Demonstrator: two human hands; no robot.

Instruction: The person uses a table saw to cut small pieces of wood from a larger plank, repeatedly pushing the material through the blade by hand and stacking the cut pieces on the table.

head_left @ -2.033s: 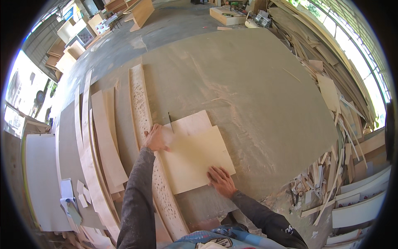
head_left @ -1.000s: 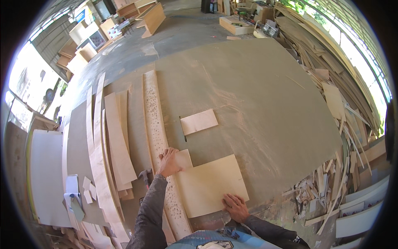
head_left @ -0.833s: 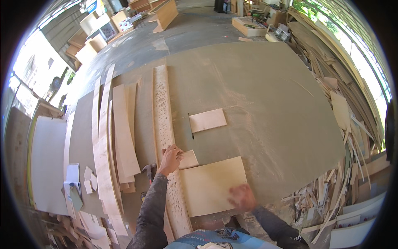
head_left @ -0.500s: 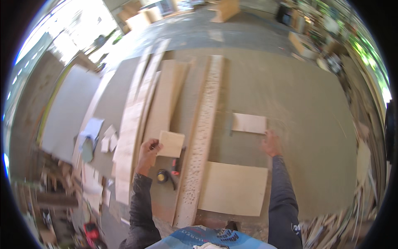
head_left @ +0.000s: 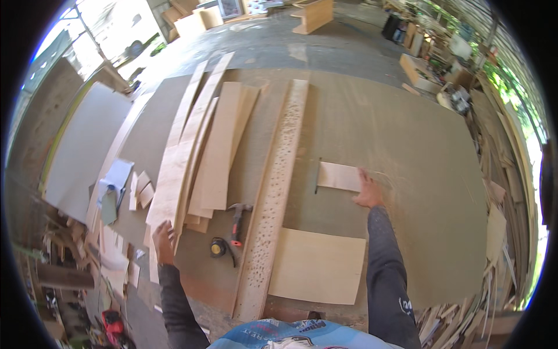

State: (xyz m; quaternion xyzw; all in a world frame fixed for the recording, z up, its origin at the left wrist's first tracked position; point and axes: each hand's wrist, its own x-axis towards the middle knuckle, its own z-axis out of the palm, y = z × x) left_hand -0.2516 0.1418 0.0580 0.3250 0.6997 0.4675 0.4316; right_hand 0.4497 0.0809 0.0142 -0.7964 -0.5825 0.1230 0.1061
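My right hand (head_left: 369,191) spans the right end of a small pale wooden board (head_left: 338,176), its thumb at the near edge and fingers at the far edge. Against the board's left end lies a thin dark strip (head_left: 317,175). At the near end of the long pale planks (head_left: 180,168) is my left hand (head_left: 164,239), its fingers slightly curled and apart, with nothing seen in them. A small wood piece (head_left: 198,224) pokes out under the neighbouring boards. A hammer (head_left: 236,225) and a tape measure (head_left: 218,248) lie right of that hand.
A long, dark-speckled board (head_left: 273,198) runs away from me across the brown worktable (head_left: 418,232). Right of it lies a rectangular plywood panel (head_left: 317,266). Paper (head_left: 116,177) and wood offcuts (head_left: 141,191) sit on the left. Stacked timber (head_left: 505,174) lines the right side.
My left hand has moved left and nearer, and no longer holds the square wood piece. My right hand has moved onto the small board's right end. The hammer now shows fully.
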